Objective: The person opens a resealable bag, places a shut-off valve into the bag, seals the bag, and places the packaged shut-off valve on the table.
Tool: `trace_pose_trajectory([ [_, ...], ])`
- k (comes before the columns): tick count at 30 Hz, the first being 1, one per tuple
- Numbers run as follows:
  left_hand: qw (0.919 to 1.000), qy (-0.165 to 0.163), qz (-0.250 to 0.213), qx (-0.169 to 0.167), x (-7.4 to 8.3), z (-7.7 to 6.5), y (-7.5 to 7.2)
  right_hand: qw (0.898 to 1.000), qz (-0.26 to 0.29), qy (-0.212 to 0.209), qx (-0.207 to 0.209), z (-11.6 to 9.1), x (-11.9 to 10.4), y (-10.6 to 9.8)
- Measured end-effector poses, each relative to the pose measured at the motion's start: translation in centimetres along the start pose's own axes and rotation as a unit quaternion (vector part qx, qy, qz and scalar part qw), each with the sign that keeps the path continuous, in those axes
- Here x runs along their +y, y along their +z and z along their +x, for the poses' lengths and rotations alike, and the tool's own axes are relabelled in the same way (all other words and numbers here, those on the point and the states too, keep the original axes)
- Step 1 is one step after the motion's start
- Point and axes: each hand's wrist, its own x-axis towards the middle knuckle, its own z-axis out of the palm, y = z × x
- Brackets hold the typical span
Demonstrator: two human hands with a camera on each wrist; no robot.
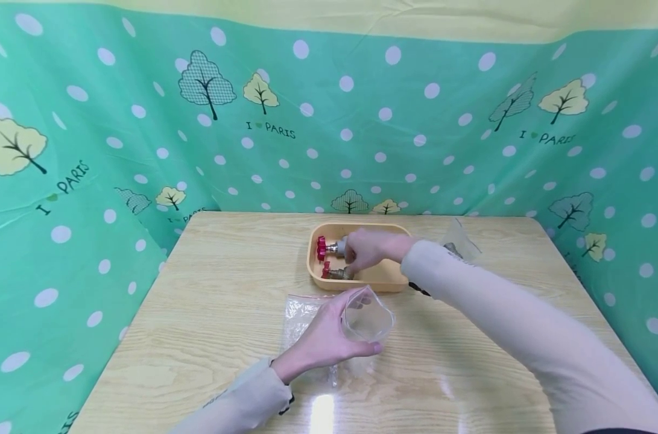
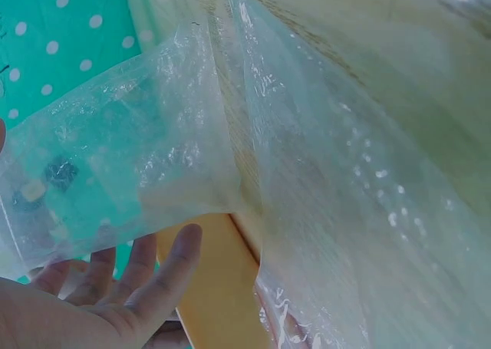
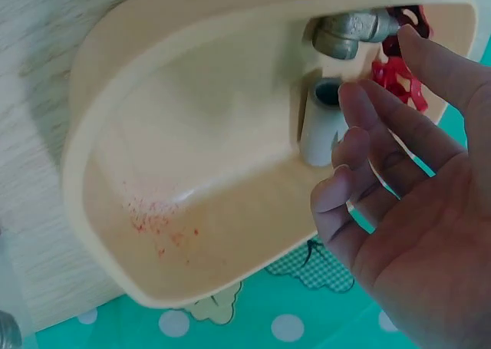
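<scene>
Head view: left hand (image 1: 324, 337) grips a clear bag (image 1: 370, 322) at its gaping mouth, just off the bin's near side. Right hand (image 1: 368, 248) is in the tan bin (image 1: 380, 287) by the tabletop's (image 1: 236, 259) far edge, thumb and bent fingers apart, at grey valve (image 1: 331, 248) and metal valve (image 1: 339, 273); contact unclear. Bagged part (image 1: 455, 248) toward far right corner.

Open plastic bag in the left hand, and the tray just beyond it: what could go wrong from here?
1. The open bag looks limp, so its mouth might fold shut if the left hand eases its hold.
2. The two red-handled valves lie close together in the tray, so the right hand could knock one while taking the other.
3. The flat bag beside the left hand could get dragged along.
</scene>
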Motion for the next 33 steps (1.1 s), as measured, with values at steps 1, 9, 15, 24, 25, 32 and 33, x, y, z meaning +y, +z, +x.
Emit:
trace_pose_trajectory([
  [1, 1.0000, -0.001, -0.001, 0.000, 0.0, 0.0, 0.0, 1.000, -0.001, 0.004, -0.001, 0.0, -0.2, 0.2],
  [9, 1.0000, -0.001, -0.003, 0.001, 0.0, -0.1, 0.0, 0.999, -0.035, 0.021, 0.012, 0.5, -0.8, 1.4],
  [15, 1.0000, 0.002, -0.002, 0.000, 0.0, -0.1, 0.1, 0.998, -0.052, 0.019, 0.019, 0.5, -1.0, 2.0],
  [24, 1.0000, 0.007, 0.001, 0.005, -0.1, -0.1, 0.3, 0.999, -0.038, 0.030, 0.023, 0.5, -0.7, 2.6],
  [25, 1.0000, 0.008, 0.003, 0.005, -0.1, -0.1, 0.3, 0.999, -0.036, 0.028, 0.023, 0.5, -0.6, 2.6],
  [32, 1.0000, 0.000, 0.005, 0.001, 0.0, 0.0, 0.3, 0.999, -0.035, 0.008, 0.024, 0.6, -0.1, 2.8],
  [33, 1.0000, -0.002, 0.003, 0.000, 0.0, 0.0, 0.4, 0.999, -0.033, 0.008, 0.024, 0.6, 0.0, 2.8],
])
